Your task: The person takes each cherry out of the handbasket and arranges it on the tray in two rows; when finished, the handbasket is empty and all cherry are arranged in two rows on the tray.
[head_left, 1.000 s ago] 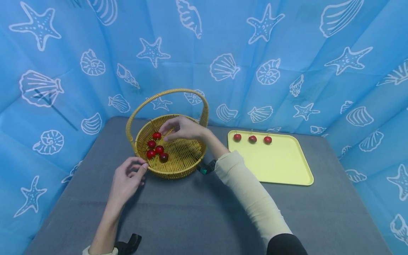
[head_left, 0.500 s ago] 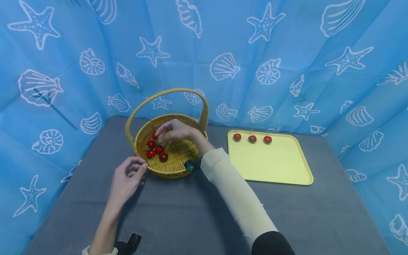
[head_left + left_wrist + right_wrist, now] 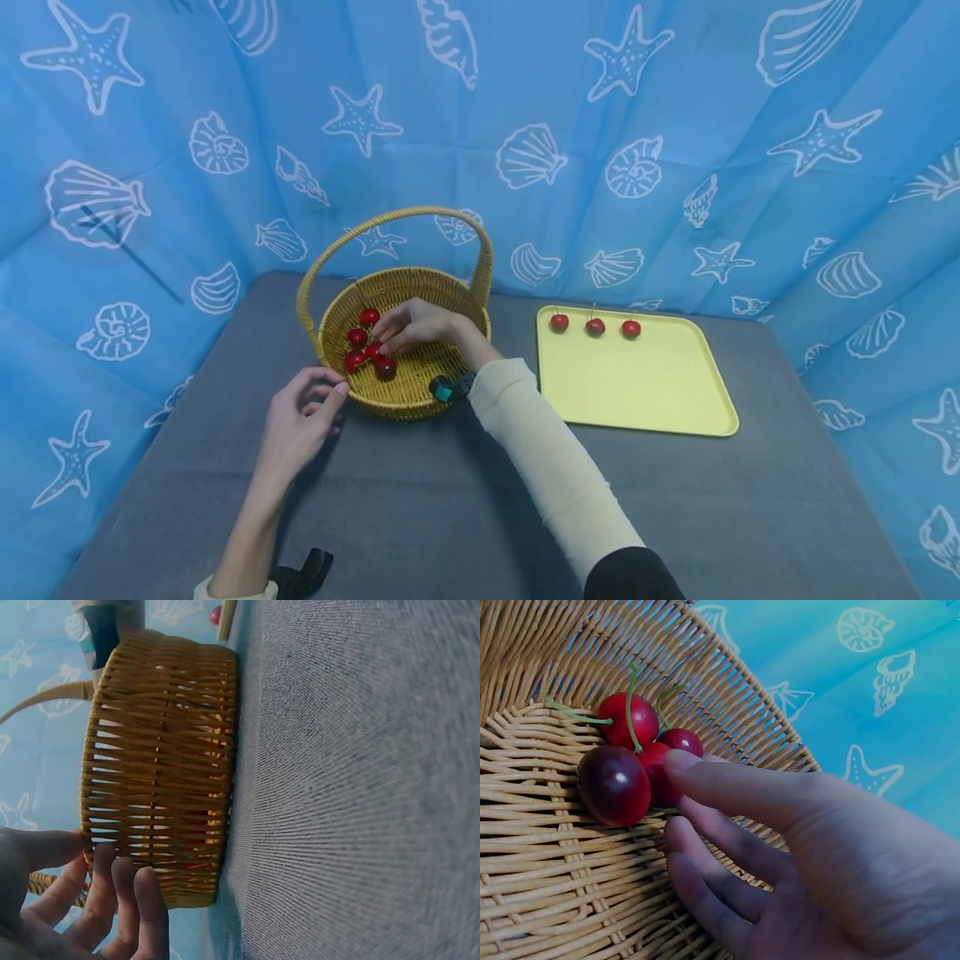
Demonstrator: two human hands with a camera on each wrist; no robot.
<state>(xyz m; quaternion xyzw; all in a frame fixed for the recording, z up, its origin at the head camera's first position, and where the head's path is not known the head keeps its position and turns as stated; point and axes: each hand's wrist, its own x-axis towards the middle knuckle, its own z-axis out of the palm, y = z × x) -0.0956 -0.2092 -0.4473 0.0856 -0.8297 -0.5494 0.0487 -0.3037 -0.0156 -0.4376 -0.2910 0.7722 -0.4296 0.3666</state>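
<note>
A round wicker basket (image 3: 450,367) with a tall arched handle holds several red cherries, bunched on its left side. My left hand (image 3: 296,425) pinches the basket's near-left rim between thumb and fingers; the left wrist view shows the fingers against the woven wall (image 3: 161,765). Inside the basket is my right hand (image 3: 423,323). Its thumb and index finger close round a red cherry (image 3: 655,769) in the middle of the bunch, the thumb covering part of it. Beside that one lies a dark cherry (image 3: 615,785), and a bright red cherry (image 3: 628,718) with a green stem sits behind.
To the right of the basket lies a yellow tray (image 3: 637,383). Along its back edge sit three cherries, among them a left one (image 3: 559,322) and a right one (image 3: 631,329). A blue seashell-print curtain (image 3: 450,100) hangs behind the grey-covered table (image 3: 420,517).
My right hand has moved down from near the uppermost cherry to the middle of the bunch, its forearm swinging left. My left hand stays on the rim.
</note>
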